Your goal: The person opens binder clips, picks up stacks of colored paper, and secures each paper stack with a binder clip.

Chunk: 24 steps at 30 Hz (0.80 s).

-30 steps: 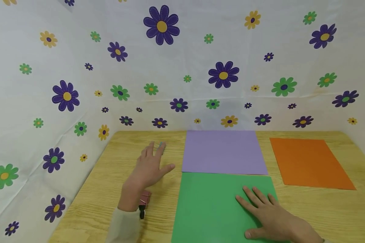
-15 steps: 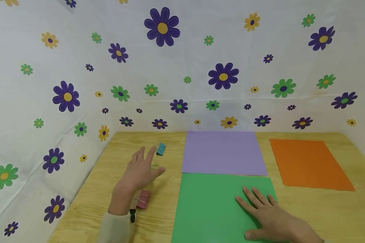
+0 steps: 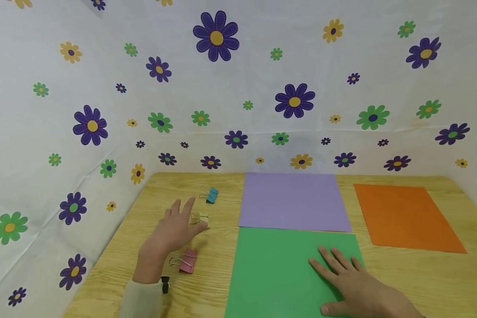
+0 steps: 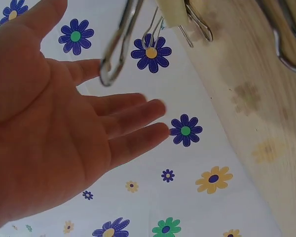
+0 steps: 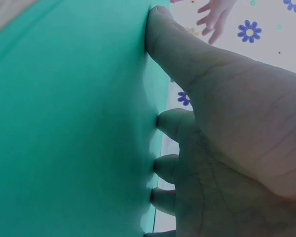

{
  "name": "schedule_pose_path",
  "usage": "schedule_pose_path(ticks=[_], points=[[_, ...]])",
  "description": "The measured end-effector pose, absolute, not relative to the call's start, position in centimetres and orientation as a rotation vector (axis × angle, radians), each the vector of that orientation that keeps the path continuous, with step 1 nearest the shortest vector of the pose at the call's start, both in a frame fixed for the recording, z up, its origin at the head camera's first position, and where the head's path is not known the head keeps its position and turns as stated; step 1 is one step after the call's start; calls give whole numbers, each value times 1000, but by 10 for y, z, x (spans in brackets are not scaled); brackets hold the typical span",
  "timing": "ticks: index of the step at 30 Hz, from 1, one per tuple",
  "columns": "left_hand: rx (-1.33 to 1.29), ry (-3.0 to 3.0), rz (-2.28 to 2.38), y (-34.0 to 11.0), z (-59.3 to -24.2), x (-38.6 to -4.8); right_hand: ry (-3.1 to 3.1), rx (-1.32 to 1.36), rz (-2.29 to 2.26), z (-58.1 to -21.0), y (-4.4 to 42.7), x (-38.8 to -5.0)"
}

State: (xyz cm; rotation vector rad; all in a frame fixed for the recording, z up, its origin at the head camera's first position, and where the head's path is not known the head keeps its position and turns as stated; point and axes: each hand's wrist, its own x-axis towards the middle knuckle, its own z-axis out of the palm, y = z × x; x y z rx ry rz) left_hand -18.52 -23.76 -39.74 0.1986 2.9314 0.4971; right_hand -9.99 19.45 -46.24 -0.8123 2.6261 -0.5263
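Note:
My left hand [image 3: 172,230] hangs over the left of the table with fingers spread and nothing held. Partly behind its thumb lies a yellow binder clip [image 3: 204,217], also visible as a pale yellow clip [image 4: 172,11] at the top of the left wrist view. Farther back is a blue binder clip [image 3: 212,195]; a pink binder clip [image 3: 188,261] lies nearer, right of the wrist. My right hand [image 3: 351,282] rests with spread fingers on a green sheet of paper [image 3: 278,269]. The right wrist view shows its fingertips touching the green surface.
A purple sheet [image 3: 294,201] lies behind the green one. To the right, an orange sheet [image 3: 409,216] lies at an angle on the wooden table [image 3: 429,282]. A white flower-print cloth [image 3: 254,79] stands behind and along the sides.
My left hand has drawn back to the left and toward me, uncovering the blue, yellow and pink clips. My right hand stays in place on the green sheet.

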Motion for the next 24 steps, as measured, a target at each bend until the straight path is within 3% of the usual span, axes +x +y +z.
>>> schedule_pose_path(ticks=[14,24], points=[[129,2698,562,-244,-399,-180,2665,-910,-526,-476,196,-101],[153,2715,569,-244,-396,-181,2619,-820,-546,-467,195,-103]])
